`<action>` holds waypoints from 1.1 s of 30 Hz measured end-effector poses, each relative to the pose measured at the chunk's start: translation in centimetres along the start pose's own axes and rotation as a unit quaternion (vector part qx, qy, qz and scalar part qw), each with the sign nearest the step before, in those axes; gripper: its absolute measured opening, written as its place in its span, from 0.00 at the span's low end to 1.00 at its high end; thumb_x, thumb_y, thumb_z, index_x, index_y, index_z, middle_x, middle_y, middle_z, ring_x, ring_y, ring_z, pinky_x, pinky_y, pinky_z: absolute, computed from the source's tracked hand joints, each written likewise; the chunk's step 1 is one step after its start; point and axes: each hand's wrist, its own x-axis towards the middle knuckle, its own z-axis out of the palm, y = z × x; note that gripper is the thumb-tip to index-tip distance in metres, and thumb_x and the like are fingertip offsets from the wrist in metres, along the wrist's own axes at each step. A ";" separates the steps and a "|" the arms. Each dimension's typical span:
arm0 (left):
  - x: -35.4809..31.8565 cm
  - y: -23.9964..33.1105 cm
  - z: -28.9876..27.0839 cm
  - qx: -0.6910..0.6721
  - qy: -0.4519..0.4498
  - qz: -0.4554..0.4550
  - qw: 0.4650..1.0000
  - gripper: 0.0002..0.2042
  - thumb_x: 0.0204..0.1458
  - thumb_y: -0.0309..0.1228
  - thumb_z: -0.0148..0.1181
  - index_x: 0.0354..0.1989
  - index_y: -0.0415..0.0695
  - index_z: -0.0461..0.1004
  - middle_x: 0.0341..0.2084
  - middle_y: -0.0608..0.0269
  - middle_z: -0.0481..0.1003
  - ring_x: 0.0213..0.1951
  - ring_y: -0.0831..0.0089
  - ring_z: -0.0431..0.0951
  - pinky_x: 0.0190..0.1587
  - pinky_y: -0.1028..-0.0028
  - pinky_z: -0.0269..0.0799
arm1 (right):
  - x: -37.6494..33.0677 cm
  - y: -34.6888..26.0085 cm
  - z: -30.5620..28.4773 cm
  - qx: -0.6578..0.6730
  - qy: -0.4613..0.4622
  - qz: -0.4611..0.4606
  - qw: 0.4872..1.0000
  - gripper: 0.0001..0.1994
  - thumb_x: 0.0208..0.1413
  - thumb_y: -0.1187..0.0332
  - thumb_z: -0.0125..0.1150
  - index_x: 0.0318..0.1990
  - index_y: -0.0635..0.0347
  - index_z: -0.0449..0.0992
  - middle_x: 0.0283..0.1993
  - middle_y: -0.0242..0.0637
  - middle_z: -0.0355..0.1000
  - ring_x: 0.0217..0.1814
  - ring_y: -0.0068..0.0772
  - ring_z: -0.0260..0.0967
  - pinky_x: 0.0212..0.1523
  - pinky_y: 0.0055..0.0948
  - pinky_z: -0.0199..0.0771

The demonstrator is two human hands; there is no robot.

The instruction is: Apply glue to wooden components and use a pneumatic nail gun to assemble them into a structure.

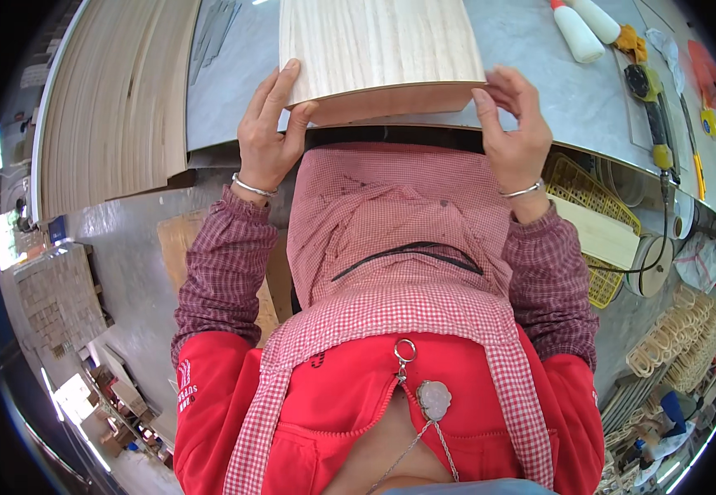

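A pale wooden box (378, 41) with a broad grained top panel lies on the grey worktable, its narrow front side (395, 105) facing me. My left hand (271, 136) grips the near left corner, with the fingers along the left edge and top and the thumb against the front. At the near right corner my right hand (516, 124) holds the box between thumb and fingers; its fingers are partly blurred and hidden. The far end of the box runs out of the picture.
Stacked thin wooden boards (114, 99) fill the table's left side, beside thin grey strips (216, 33). Rightward lie a white bottle with a red cap (579, 35), another white bottle, and a corded yellow-black power tool (651, 95). A yellow plastic basket (605, 285) stands below the table.
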 end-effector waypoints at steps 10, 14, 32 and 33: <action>3.4 2.3 -1.7 0.116 -0.088 0.075 0.986 0.23 0.49 0.39 0.64 0.55 0.48 0.71 0.53 0.61 0.69 0.51 0.66 0.71 0.53 0.71 0.67 | 1.4 1.1 -0.6 0.025 -0.121 -0.046 0.991 0.16 0.48 0.77 0.64 0.46 0.52 0.80 0.40 0.31 0.78 0.33 0.22 0.72 0.33 0.17 0.72; 5.1 4.3 0.7 0.060 -0.094 0.114 0.987 0.25 0.49 0.41 0.63 0.55 0.48 0.70 0.56 0.62 0.68 0.56 0.66 0.69 0.58 0.72 0.65 | 1.3 0.8 -0.5 0.039 -0.110 -0.038 0.992 0.15 0.48 0.78 0.64 0.45 0.51 0.81 0.40 0.30 0.77 0.32 0.21 0.71 0.32 0.17 0.71; 5.2 5.0 3.1 0.102 -0.117 0.120 0.981 0.24 0.53 0.39 0.58 0.58 0.45 0.68 0.58 0.61 0.68 0.61 0.65 0.65 0.64 0.70 0.60 | 2.0 1.1 -1.2 0.055 -0.145 -0.028 0.987 0.15 0.48 0.80 0.63 0.45 0.56 0.80 0.40 0.32 0.77 0.29 0.18 0.68 0.29 0.13 0.68; 5.2 5.1 3.1 0.101 -0.119 0.118 0.981 0.24 0.53 0.39 0.58 0.58 0.45 0.68 0.58 0.60 0.68 0.61 0.65 0.66 0.64 0.70 0.60 | 2.1 1.2 -1.3 0.071 -0.153 -0.021 0.985 0.15 0.48 0.80 0.63 0.45 0.56 0.80 0.40 0.32 0.78 0.29 0.17 0.68 0.29 0.13 0.68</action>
